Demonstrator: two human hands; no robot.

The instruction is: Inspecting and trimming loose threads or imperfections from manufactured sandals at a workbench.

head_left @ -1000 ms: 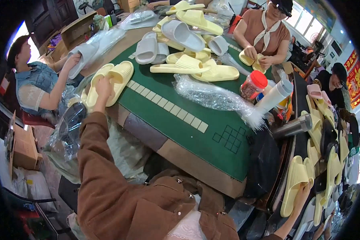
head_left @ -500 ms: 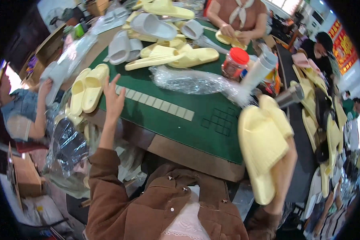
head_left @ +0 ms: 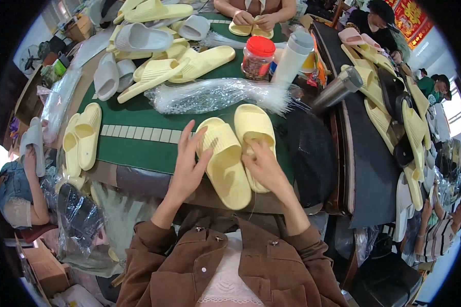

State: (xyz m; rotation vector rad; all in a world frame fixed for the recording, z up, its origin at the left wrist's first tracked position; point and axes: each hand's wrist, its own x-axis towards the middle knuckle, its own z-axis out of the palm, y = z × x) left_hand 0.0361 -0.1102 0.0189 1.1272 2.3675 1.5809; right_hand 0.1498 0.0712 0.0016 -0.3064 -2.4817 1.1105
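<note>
Before me on the table's near edge lies a pair of pale yellow slippers, side by side with toes pointing away. My left hand (head_left: 188, 169) is open beside the left slipper (head_left: 229, 176), its fingers spread and the fingertips at the edge of the strap. My right hand (head_left: 266, 166) has its fingers in the foot opening of the right slipper (head_left: 255, 123), closed at the strap's rear edge; the fingertips are partly hidden. A thin strand hangs near the heels.
On the green-topped table (head_left: 128, 153) are a row of pale tiles (head_left: 141, 133), a bundle of clear plastic ties (head_left: 205, 94), a red-lidded jar (head_left: 257, 57), a white bottle (head_left: 292, 59) and piled slippers (head_left: 200, 64). Another yellow pair (head_left: 82, 135) lies left. A steel tumbler (head_left: 338, 89) leans right. Co-workers sit around.
My right hand has brought the yellow slippers from the right side down onto the table in front of me. My left hand has moved right to join them. The view has shifted.
</note>
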